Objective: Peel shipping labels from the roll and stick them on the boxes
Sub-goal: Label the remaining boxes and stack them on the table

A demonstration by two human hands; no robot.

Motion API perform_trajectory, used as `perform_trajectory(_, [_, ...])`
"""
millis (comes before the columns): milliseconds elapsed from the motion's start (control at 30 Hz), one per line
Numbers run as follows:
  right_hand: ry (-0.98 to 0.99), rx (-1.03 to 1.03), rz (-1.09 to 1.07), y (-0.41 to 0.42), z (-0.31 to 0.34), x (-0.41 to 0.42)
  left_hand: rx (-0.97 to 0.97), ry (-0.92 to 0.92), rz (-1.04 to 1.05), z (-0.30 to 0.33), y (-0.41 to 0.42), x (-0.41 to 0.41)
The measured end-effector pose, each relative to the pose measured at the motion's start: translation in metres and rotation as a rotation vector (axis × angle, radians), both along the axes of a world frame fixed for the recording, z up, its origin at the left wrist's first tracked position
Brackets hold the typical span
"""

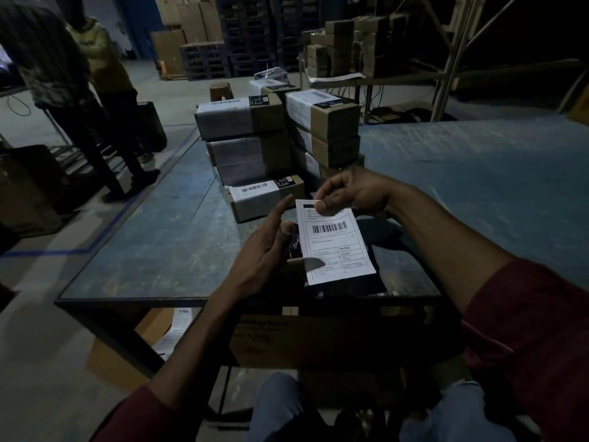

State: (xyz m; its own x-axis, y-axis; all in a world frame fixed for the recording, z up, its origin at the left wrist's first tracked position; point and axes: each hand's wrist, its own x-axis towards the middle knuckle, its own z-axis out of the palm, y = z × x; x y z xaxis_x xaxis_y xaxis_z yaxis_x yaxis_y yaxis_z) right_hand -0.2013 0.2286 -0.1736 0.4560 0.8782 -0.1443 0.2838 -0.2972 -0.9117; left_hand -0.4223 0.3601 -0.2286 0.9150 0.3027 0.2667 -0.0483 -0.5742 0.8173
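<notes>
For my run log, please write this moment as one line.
right hand: pinches label top | left hand: holds box | label: not yet pressed flat | labelled boxes: stacked behind

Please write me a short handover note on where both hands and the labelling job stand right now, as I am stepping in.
Right hand: pinches the top edge of the white barcoded shipping label.
Left hand: holds the dark-topped cardboard box under that label; whether the label is stuck down yet is unclear.
Done: two stacks of labelled brown cardboard boxes and one single labelled box sit on the worn blue table.
Left: press this label flat, set the box aside. The roll is not in view.
</notes>
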Motion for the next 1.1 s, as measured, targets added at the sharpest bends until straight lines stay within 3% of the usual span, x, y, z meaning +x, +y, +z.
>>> perform_trajectory(333, [-0.046, -0.072, -0.034, 0.002, -0.008, 0.002, 0.117, -0.02, 0.011, -0.006, 0.006, 0.004])
perform_trajectory(800, [0.048, -0.163, 0.008, 0.002, -0.018, 0.008, 0.273, 0.041, 0.021, -0.006, 0.006, 0.007])
perform_trajectory(1100, [-0.122, -0.176, 0.014, -0.007, -0.009, 0.001, 0.268, 0.014, 0.051, -0.012, 0.007, 0.008])
